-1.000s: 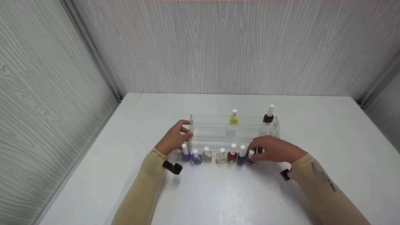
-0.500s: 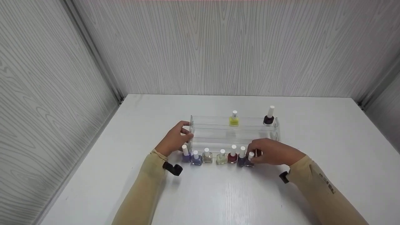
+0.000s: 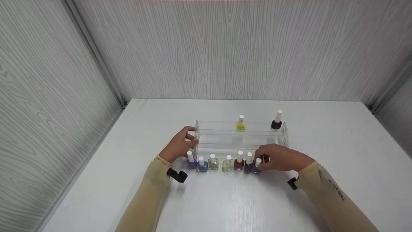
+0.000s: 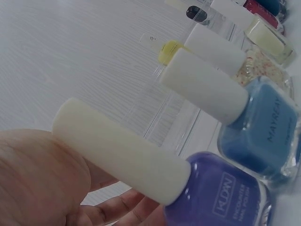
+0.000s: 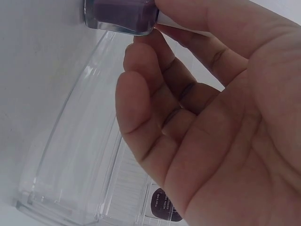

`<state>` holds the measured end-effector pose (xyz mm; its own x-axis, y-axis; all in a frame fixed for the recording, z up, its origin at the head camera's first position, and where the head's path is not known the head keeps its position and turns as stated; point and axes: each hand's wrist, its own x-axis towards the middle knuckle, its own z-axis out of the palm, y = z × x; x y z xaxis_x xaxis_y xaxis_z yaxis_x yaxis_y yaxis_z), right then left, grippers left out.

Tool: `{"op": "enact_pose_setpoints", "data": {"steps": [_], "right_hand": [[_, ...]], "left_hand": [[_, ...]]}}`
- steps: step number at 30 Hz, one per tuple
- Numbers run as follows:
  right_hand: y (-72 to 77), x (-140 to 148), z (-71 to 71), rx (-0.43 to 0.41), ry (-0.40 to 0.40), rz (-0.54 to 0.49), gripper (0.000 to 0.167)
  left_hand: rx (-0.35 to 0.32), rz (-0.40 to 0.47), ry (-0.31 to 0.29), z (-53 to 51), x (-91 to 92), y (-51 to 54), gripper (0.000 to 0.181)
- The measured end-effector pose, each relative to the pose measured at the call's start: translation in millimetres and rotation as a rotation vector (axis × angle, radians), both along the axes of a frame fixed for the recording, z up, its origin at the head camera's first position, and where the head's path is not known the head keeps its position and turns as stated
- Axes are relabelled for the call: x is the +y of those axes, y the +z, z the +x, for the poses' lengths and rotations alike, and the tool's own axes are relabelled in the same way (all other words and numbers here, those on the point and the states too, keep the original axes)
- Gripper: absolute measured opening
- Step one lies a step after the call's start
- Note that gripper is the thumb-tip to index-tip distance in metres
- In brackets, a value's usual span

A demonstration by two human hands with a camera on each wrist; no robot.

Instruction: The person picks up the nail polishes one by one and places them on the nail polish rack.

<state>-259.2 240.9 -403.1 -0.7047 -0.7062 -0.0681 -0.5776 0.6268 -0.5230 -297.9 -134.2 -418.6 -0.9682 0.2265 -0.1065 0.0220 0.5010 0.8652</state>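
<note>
My right hand pinches a dark purple nail polish bottle by its white cap, at the right end of a row of bottles. That row stands along the front of a clear acrylic rack. At the rack's left end, my left hand holds the side panel between thumb and fingers. A violet nail polish is nearest to that hand, followed by a blue one and a glittery one. Further right are a pale green polish, a red one and a dark blue one.
On the rack's top tier stand a yellow polish near the middle and a dark maroon polish at the right end. The white table meets a grey wood-grain panel behind and another on the left.
</note>
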Motion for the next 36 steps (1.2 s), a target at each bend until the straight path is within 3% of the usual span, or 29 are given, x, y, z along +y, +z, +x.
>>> {"op": "enact_pose_setpoints", "data": {"steps": [21,30,36], "right_hand": [[5.0,0.2,2.1,-0.011,-0.034,0.010,0.015],[4.2,-2.0,2.6,0.070,-0.006,0.064,0.015],[1.9,-3.0,3.3,0.058,-0.002,0.091,0.014]], "left_hand": [[-0.005,0.017,-0.002,-1.4,3.2,4.4,0.057],[-0.008,0.017,0.005,-1.9,0.9,1.3,0.056],[-0.014,0.004,0.015,-0.3,1.9,0.8,0.057]]}}
